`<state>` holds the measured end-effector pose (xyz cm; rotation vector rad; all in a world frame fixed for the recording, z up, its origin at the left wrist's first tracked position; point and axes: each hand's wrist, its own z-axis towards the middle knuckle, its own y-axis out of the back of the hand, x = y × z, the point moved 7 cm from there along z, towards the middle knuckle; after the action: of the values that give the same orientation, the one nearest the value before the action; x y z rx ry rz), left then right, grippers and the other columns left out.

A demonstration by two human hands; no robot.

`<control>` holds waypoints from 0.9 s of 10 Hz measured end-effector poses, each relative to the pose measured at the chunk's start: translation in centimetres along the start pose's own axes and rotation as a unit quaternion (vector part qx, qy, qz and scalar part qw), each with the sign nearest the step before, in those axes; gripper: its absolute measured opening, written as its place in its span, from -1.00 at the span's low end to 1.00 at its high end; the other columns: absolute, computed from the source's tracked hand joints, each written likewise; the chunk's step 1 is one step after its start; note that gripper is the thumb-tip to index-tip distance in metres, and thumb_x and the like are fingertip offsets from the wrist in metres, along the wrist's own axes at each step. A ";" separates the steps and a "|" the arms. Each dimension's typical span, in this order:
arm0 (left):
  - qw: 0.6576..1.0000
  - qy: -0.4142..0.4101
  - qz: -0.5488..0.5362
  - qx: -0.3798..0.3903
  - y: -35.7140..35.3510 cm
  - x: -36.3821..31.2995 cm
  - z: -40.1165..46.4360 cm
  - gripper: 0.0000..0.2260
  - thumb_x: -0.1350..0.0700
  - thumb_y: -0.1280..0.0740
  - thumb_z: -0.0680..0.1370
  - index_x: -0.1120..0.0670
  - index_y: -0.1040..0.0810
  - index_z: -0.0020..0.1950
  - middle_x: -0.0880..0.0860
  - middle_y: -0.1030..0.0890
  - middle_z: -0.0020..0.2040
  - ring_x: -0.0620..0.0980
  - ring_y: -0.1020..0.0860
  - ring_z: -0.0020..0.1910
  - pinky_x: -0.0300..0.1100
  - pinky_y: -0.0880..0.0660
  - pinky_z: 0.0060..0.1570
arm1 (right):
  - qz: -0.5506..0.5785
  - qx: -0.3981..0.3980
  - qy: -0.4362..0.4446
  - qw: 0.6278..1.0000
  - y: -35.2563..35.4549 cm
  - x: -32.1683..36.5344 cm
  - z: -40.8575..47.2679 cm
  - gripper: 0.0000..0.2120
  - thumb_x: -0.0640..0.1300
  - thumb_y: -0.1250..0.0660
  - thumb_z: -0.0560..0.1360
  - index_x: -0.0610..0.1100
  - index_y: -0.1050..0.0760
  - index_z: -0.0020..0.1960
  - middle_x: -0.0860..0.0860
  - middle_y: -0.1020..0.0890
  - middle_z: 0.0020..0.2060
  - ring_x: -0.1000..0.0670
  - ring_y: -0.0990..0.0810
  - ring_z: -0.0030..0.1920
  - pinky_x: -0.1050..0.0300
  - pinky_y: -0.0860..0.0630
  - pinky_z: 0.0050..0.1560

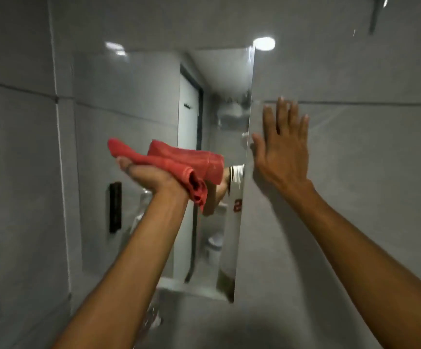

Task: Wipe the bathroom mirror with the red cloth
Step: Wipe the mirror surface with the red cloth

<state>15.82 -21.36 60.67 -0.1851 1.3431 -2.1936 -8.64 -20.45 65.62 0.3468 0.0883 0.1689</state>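
Red cloth (169, 162) bunched under left hand (149, 176) fingers (124, 163); right hand (283, 152) splayed.

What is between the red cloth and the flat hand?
In the head view, only the mirror's right edge strip lies between the red cloth and the right hand.

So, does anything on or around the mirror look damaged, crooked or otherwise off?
Nothing broken or askew. The mirror shows a hazy smudged patch near its upper right edge, beside the right hand. The left hand holds the red cloth.

Bare mirror (134, 102) glass above the cloth-holding left hand (149, 176).
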 end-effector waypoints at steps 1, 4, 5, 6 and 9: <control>0.916 -0.232 0.322 -0.060 -7.1 -1.3 3.5 -0.50 -0.12 0.05 0.75 -0.06 -0.01 0.69 0.07 -0.11 0.69 0.14 -0.17 0.65 0.20 -0.13 0.63 | -0.036 -0.014 0.026 0.999 -0.5 -2.2 2.2 -0.32 0.28 0.16 0.67 0.00 0.18 0.69 -0.08 0.17 0.69 -0.14 0.21 0.68 -0.30 0.08 0.64; 0.530 -0.333 0.778 -0.051 -17.2 5.0 7.6 -0.37 -0.12 0.12 0.70 0.16 0.17 0.68 0.17 0.16 0.70 0.21 0.17 0.68 0.21 0.13 0.65 | -0.056 -0.058 0.038 0.996 -2.0 -2.5 2.0 -0.32 0.30 0.17 0.66 0.02 0.13 0.69 -0.05 0.14 0.69 -0.12 0.18 0.69 -0.25 0.14 0.65; 0.404 -0.439 0.785 0.165 -17.9 8.8 4.3 -0.40 -0.10 0.07 0.73 0.14 0.15 0.69 0.15 0.16 0.70 0.19 0.18 0.69 0.17 0.22 0.65 | -0.055 -0.066 0.042 0.995 -1.9 -2.7 1.9 -0.34 0.28 0.18 0.67 0.02 0.12 0.69 -0.04 0.14 0.69 -0.11 0.18 0.69 -0.24 0.14 0.64; 0.302 -0.467 0.768 0.317 -16.1 8.6 4.1 -0.40 -0.11 0.01 0.73 0.08 0.11 0.70 0.11 0.13 0.71 0.12 0.17 0.69 0.15 0.21 0.66 | -0.053 -0.063 0.040 0.996 -1.9 -2.6 1.9 -0.35 0.26 0.19 0.68 0.01 0.09 0.69 -0.04 0.12 0.69 -0.11 0.17 0.69 -0.23 0.16 0.64; 0.434 -0.380 0.810 0.103 -18.9 9.2 5.9 -0.41 -0.16 0.08 0.72 0.02 0.16 0.69 0.10 0.19 0.70 0.17 0.23 0.68 0.29 0.19 0.61 | -0.052 -0.069 0.036 0.996 -2.0 -2.6 1.8 -0.35 0.25 0.15 0.68 0.00 0.08 0.69 -0.06 0.09 0.69 -0.12 0.15 0.69 -0.22 0.16 0.66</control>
<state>3.14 -24.24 78.19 0.1877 0.1681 -0.3114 -10.72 -23.41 66.79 0.1975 0.1640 0.0833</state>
